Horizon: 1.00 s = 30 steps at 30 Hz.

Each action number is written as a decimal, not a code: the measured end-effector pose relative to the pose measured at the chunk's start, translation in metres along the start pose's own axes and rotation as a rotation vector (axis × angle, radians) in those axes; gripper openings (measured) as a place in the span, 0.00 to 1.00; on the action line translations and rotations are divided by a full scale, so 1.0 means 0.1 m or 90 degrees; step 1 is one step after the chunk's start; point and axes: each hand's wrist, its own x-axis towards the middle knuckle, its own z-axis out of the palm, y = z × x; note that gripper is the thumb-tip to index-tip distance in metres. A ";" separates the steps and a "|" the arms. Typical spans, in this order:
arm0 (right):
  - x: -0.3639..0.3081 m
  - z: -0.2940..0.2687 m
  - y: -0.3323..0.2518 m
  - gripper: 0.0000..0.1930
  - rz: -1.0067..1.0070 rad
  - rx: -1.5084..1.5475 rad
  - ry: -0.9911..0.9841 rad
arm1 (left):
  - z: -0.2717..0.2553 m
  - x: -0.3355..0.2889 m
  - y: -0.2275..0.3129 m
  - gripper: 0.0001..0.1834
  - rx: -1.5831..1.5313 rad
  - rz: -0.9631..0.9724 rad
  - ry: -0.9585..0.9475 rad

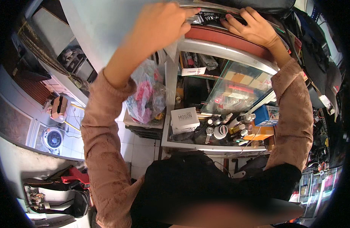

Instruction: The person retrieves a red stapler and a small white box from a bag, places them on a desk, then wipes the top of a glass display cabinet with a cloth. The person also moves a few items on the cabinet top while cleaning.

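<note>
Both my arms reach up to a crowded shelf top along the upper edge. A flat black packet (210, 18) with pale printing lies between my hands, among thin stacked sheets or packages. My left hand (165, 23) is closed at its left end, thumb and index finger toward it. At the other end, my right hand (252, 28) has bent fingers, the index fingertip and thumb against the packet. Its other fingers curl over the stack. A reddish-brown ledge (224, 38) runs just below the packet. Part of the packet is hidden by my fingers.
Below stands a glass display case (171, 133) with a tilted glass pane (239, 87), a white box (184, 119), several bottles and a blue box (267, 115). A clear plastic bag (146, 95) with pink contents sits at its left. Black bags (308, 49) crowd the right.
</note>
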 end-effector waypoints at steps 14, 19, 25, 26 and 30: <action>-0.85 -0.61 0.24 0.33 0.297 0.208 -0.337 | 0.09 0.16 -0.09 0.21 0.134 0.106 -0.092; -1.06 -0.50 0.01 0.37 0.292 0.126 -0.191 | 0.33 0.26 0.10 0.20 0.430 0.099 -0.151; -1.08 -0.54 -0.07 0.35 0.328 0.278 -0.222 | 0.27 -0.02 -0.08 0.24 0.472 0.171 -0.083; -1.05 -0.58 -0.06 0.34 0.322 0.295 -0.212 | 0.20 -0.06 -0.17 0.24 0.466 0.194 -0.107; -0.84 -0.77 -0.14 0.37 0.360 0.235 -0.226 | -0.10 -0.29 -0.61 0.26 0.426 0.159 -0.190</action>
